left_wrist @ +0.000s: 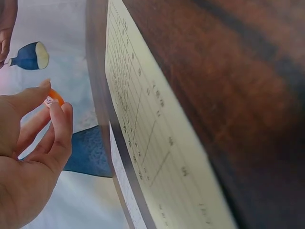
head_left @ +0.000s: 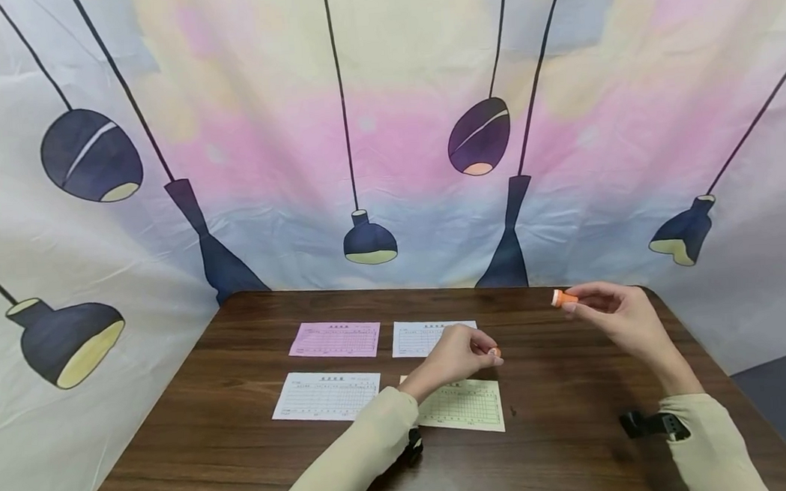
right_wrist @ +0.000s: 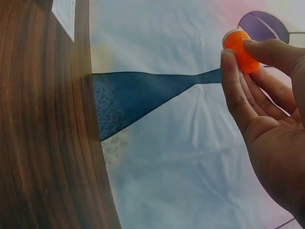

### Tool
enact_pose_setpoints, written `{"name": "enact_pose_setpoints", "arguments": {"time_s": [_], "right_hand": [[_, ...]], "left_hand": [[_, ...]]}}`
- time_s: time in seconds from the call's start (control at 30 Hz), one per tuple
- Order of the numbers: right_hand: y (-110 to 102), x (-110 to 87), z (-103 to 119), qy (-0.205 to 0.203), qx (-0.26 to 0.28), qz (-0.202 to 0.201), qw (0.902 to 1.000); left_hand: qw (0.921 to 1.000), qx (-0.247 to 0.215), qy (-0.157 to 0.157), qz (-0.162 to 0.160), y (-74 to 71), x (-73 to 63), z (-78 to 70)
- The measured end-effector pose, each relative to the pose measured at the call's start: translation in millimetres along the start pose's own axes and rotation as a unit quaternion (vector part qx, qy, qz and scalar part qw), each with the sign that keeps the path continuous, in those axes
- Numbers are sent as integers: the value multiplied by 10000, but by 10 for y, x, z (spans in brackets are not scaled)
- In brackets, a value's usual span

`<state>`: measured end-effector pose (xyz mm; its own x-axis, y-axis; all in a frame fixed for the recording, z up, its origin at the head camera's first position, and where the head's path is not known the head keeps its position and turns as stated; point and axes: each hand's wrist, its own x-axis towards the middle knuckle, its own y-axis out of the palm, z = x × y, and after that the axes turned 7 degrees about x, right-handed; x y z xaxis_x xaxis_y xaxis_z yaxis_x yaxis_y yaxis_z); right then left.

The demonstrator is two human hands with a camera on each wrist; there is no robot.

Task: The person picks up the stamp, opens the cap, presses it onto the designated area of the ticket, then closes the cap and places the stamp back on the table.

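In the head view my right hand (head_left: 630, 321) is raised over the right side of the table. Its thumb and fingertips pinch a small orange stamp (right_wrist: 243, 56), a short cylinder with a white end. Over the yellow form (head_left: 467, 406), my left hand (head_left: 460, 352) reaches right, pinching an orange cap (left_wrist: 56, 97) between thumb and fingers. The cap is small and round, with dark marks on its white face. Part of the yellow form and of the white form (head_left: 415, 338) behind it is hidden by the left hand and forearm.
A pink form (head_left: 334, 340) and another white form (head_left: 328, 396) lie left of my hands on the brown wooden table (head_left: 258, 464). Behind the table's far edge hangs a cloth (head_left: 415, 161) printed with lamps. A black band (head_left: 647, 425) is on my right wrist.
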<state>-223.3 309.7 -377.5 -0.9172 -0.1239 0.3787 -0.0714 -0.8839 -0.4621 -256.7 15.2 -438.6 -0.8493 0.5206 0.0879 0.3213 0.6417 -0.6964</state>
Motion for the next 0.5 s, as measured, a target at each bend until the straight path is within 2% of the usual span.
{"name": "enact_pose_setpoints", "arguments": {"time_s": [0.1, 0.3, 0.4, 0.5], "right_hand": [[-23, -7, -44, -27, -2, -34, 10000], [-39, 1, -47, 111, 77, -26, 9999], [-44, 6, -13, 206, 107, -65, 9997], [-48, 4, 20, 191, 212, -51, 9996]], "left_hand": [[9998, 169, 7, 91, 19, 46, -29], [9996, 209, -37, 179, 57, 124, -65], [9986, 417, 146, 289, 96, 178, -80], [9942, 906, 443, 383, 143, 225, -98]]}}
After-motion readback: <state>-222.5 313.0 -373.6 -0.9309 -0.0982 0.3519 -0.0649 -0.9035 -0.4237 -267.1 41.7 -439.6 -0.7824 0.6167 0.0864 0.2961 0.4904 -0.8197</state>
